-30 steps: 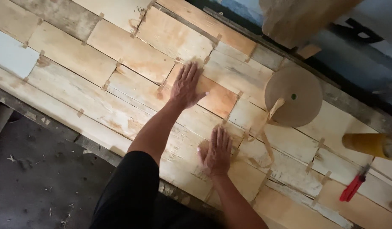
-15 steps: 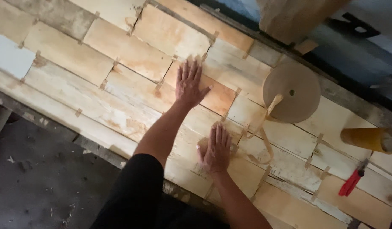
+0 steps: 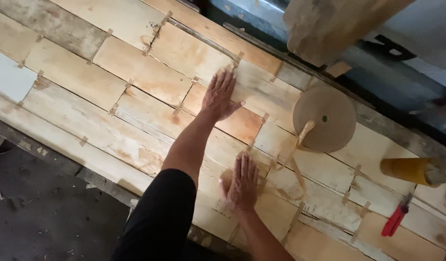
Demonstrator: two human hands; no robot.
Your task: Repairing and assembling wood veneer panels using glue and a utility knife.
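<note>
Both hands (image 3: 230,140) flat, fingers spread, on veneer sheets (image 3: 150,72).

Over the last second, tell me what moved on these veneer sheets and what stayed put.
Very little moved. The left hand slid slightly farther up the pale veneer sheets, palm flat and fingers spread. The right hand stayed pressed flat on the near sheet. Nothing was picked up or released. The brown tape roll, its loose strip, the yellow cylinder and the red-handled tool lie where they were.
</note>
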